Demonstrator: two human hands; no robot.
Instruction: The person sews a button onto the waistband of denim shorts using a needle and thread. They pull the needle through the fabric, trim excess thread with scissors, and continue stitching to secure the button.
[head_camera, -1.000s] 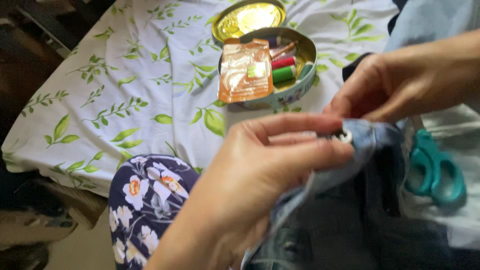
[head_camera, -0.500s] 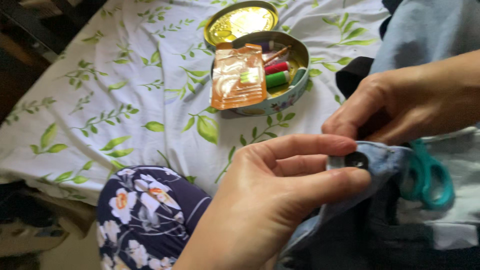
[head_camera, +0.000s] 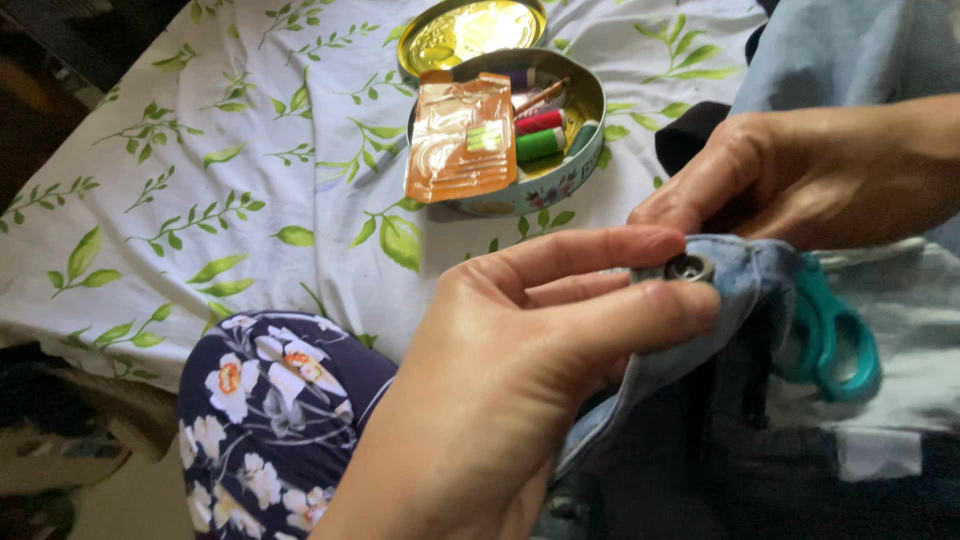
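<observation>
a round metal button (head_camera: 689, 267) sits on a fold of blue denim (head_camera: 745, 290), and every place here is told from that button. it lies right at the tips of the left hand (head_camera: 520, 350): the thumb presses the cloth just below it and the forefinger lies along just above it, so the fingers are closed in a pinch on the denim with the button showing between them. the right hand (head_camera: 810, 175) is just above and to the right of the button, its fingers curled down onto the same fold; whether they actually clamp the cloth cannot be told, since the fingertips are hidden behind it. just right of the button, teal-handled scissors (head_camera: 830, 340) lie on pale cloth. up and left of it, well apart, an open round tin (head_camera: 575, 165) rests on a white sheet with green leaves (head_camera: 250, 180), holding thread spools (head_camera: 540, 135) and an orange packet (head_camera: 460, 135); its gold lid (head_camera: 470, 30) lies beyond. down and left is a dark floral-print knee (head_camera: 270, 400).
</observation>
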